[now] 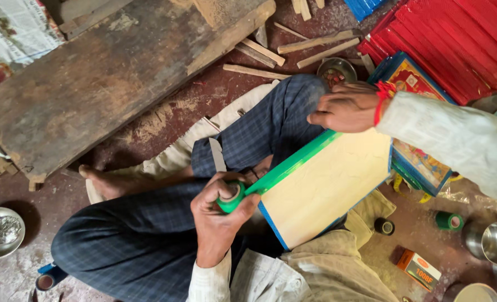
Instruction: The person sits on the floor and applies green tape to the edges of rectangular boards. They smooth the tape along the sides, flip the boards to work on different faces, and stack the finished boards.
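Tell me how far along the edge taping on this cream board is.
Done: blue tape already covers the short near edge of the cream board. In hand: the left hand holds the green tape roll, its strip laid along the long edge, while the right hand steadies the far corner. Left: the strip is uncut; the other edges are hidden.

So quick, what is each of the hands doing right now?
Left hand: closed on a green tape roll.
Right hand: fingers curled, pressing the top end of the cream board.
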